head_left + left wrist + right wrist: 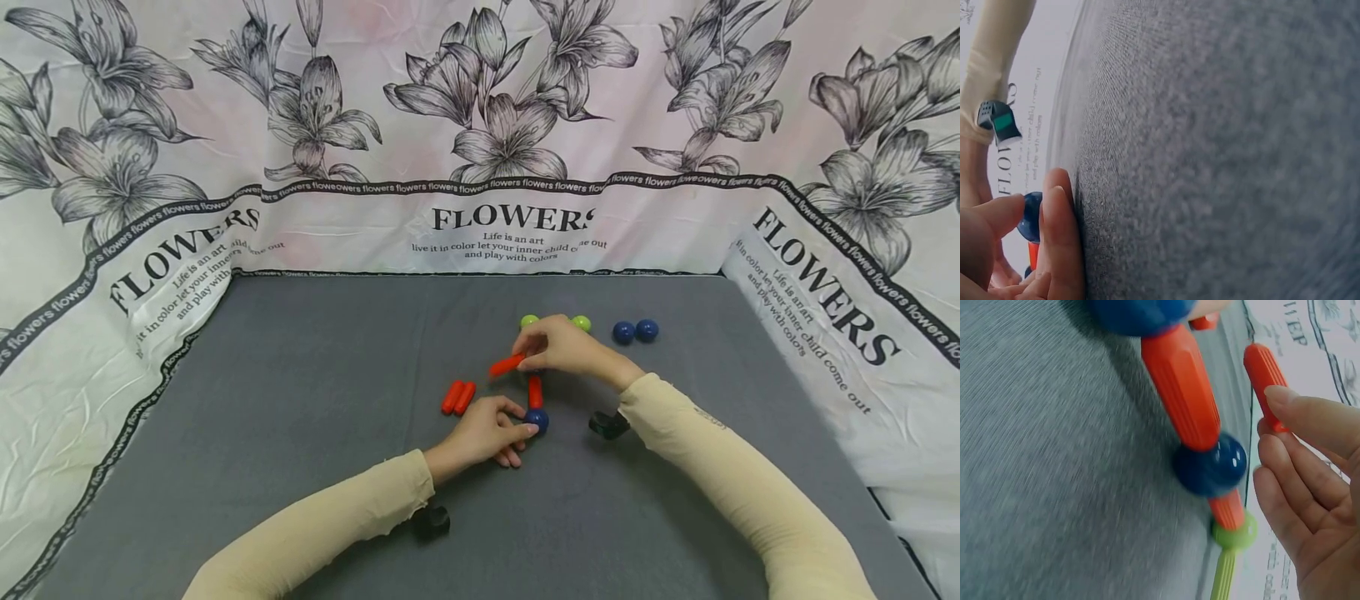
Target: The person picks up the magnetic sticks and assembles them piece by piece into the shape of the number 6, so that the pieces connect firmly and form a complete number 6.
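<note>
My left hand (480, 433) pinches a blue ball (536, 420) between thumb and fingers, low over the grey table; the left wrist view shows the grip on the ball (1030, 217) closely. A ridged red rod (535, 392) is joined to that ball. In the right wrist view the rod (1182, 390) runs to a second blue ball (1211, 467), then another red rod, a green ball (1235, 530) and a green rod (1224, 575). My right hand (562, 346) pinches a loose red rod (1266, 387) above the chain, apart from it, and hides part of the chain in the head view.
Two red rods (458, 397) lie side by side left of the chain. Two blue balls (635, 332) sit at the right rear. Green balls (581, 323) show behind my right hand. A flower-printed cloth (510, 225) borders the grey table (315, 367).
</note>
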A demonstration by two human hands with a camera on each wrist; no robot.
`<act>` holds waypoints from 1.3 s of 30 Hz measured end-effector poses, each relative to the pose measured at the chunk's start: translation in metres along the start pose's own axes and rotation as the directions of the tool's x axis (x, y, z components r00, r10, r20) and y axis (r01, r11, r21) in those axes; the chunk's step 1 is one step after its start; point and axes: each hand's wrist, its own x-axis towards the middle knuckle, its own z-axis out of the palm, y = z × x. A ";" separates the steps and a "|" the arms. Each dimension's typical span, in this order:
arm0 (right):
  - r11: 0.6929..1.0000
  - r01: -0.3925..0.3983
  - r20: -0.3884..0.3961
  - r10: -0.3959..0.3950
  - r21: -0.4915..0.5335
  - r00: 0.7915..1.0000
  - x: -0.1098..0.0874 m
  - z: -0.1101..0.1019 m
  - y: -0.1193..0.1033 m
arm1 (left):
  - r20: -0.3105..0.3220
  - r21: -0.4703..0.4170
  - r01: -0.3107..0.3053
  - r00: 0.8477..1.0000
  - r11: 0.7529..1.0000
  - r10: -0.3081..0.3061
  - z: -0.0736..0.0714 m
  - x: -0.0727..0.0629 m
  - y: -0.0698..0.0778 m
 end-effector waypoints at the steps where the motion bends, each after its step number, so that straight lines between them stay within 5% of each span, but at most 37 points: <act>1: 1.000 -0.015 -0.020 0.015 0.007 1.000 -0.003 -0.002 0.001 | -0.002 0.001 -0.002 1.000 1.000 0.002 0.000 0.000 0.000; 7: 0.994 -0.098 -0.103 0.102 0.043 0.989 -0.021 -0.014 0.011 | -0.012 -0.007 0.015 1.000 1.000 -0.015 0.000 0.002 0.001; 21: 0.974 -0.189 -0.157 0.207 0.125 0.966 -0.062 -0.025 0.040 | 0.008 -0.043 0.062 0.998 0.997 -0.062 0.002 0.009 0.002; 39: 0.961 -0.186 -0.135 0.216 0.203 0.967 -0.068 -0.016 0.069 | -0.001 -0.062 0.058 0.998 0.996 -0.058 0.005 0.008 0.002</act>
